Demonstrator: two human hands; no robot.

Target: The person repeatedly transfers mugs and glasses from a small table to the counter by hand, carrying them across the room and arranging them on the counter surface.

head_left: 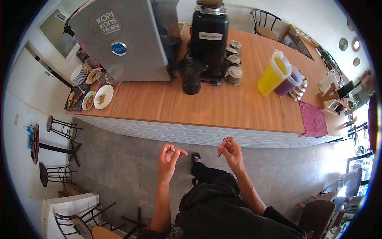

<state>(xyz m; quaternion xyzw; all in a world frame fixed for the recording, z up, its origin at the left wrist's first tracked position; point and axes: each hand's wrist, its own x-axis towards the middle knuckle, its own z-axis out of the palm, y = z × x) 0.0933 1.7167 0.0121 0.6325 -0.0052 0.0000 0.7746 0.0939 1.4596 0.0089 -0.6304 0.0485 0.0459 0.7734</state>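
Note:
My left hand (169, 160) is raised in the air before the counter, palm turned inward. Its fingers are loosely bent, one stretches to the right, and nothing lies in it. To its right, my right hand (230, 153) hangs at about the same height, also without any object, its fingers loosely curved. Neither hand touches anything. The wooden counter (159, 105) is the nearest surface ahead of both. On it stand a dark pitcher (191, 77), a black coffee grinder (208, 44), a yellow pitcher (273, 74) and a purple pitcher (287, 83).
A large grey machine (137, 51) occupies the counter's left. Beside it are a white plate with food (104, 96) and a dark tray (75, 98). Metal drip filters (233, 75) line the grinder's right. A pink cloth (313, 120) drapes over the edge. Stools (59, 173) stand left.

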